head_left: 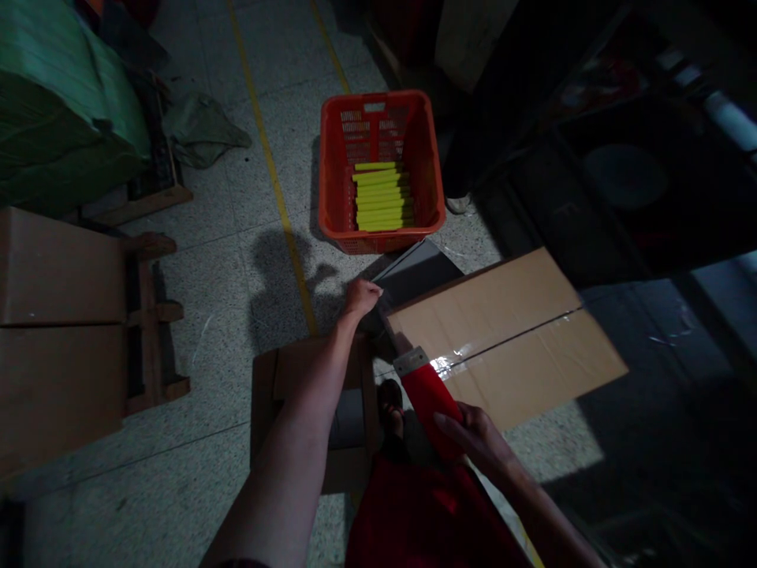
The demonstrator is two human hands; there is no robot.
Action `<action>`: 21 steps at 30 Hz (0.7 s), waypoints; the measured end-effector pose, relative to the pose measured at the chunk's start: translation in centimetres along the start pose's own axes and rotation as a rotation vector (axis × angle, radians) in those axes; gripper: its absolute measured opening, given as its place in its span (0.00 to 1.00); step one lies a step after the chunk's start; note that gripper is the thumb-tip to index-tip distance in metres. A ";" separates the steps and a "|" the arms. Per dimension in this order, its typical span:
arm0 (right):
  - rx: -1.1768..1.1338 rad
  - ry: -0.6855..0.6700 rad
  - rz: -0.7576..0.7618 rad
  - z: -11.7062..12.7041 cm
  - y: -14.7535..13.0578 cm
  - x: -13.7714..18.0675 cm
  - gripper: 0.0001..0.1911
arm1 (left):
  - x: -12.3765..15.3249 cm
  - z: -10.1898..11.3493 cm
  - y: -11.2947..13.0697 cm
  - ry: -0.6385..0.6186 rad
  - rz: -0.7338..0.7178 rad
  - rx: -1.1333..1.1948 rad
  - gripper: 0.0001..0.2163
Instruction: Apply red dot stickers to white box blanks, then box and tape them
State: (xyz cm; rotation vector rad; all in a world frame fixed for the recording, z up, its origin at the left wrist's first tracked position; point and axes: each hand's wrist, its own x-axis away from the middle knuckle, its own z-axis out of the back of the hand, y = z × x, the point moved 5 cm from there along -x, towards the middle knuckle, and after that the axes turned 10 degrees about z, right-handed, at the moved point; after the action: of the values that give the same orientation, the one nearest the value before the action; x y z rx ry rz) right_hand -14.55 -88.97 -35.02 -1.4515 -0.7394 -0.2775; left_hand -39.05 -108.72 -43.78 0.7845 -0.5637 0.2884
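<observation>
My left hand (362,297) is closed, fingertips at the near-left corner of a dark grey panel (423,272); what lies between them is too small to make out. In my right hand (479,436) is a flat red piece (430,398), its far end fitted with a grey plate with small holes. That end overlaps the left side of a taped cardboard box (520,331). Just beyond the panel stands a red-orange plastic crate (382,241), holding a row of several yellow-green bars (383,196).
An open cardboard box (266,410) sits below my left forearm. Stacked cartons (59,315) and a wooden pallet (154,315) are at left, with a green-covered heap (65,110) behind. Yellow lines (269,158) cross the floor. Another person's shoe (458,205) shows beside the crate.
</observation>
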 end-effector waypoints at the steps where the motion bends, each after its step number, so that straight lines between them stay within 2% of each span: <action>1: 0.003 0.003 -0.001 0.0 0.2 -0.2 0.24 | -0.2 -0.1 -0.1 -0.001 0.007 -0.012 0.08; 4: -0.001 0.009 -0.008 -0.1 1.0 -0.7 0.24 | -0.9 -1.1 -0.8 -0.019 0.043 -0.045 0.07; 13: -0.105 0.041 -0.087 -0.1 2.7 -0.8 0.26 | -1.7 -6.1 -3.9 -0.146 0.232 -0.136 0.05; 17: -0.131 0.039 -0.080 -0.3 2.9 -0.8 0.26 | -1.8 -6.5 -3.8 -0.164 0.260 -0.168 0.05; 21: -0.172 0.064 -0.060 -0.5 3.1 -0.9 0.25 | -1.0 -5.4 -3.9 -0.136 0.272 -0.204 0.05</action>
State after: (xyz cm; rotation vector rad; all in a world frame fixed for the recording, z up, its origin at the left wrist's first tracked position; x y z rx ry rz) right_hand -13.30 -89.25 -37.98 -1.5762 -0.7218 -0.4406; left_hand -36.11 -107.47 -49.72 0.5312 -0.8169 0.4230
